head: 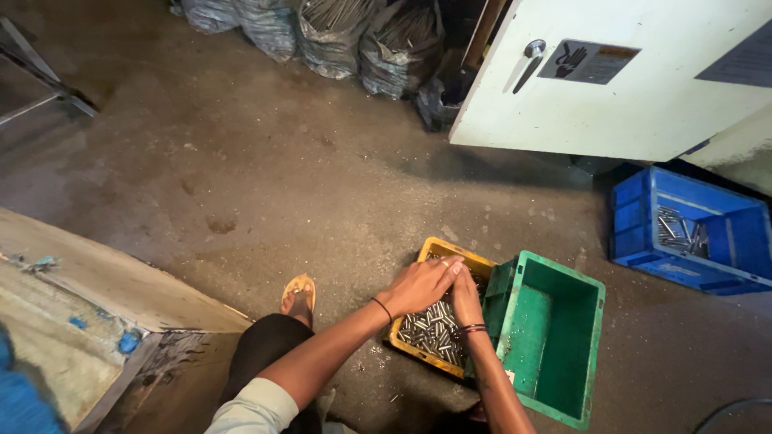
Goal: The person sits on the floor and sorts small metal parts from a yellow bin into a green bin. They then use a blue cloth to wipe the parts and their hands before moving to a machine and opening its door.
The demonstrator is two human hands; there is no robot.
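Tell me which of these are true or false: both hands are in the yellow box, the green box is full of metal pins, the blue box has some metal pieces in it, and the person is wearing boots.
1. Both hands are in the yellow box. True: the left hand and the right hand rest over the small metal pins inside it.
2. The green box is full of pins. False: it looks empty.
3. The blue box holds some metal pieces. True.
4. The person wears boots. False: an open sandal shows on the foot.
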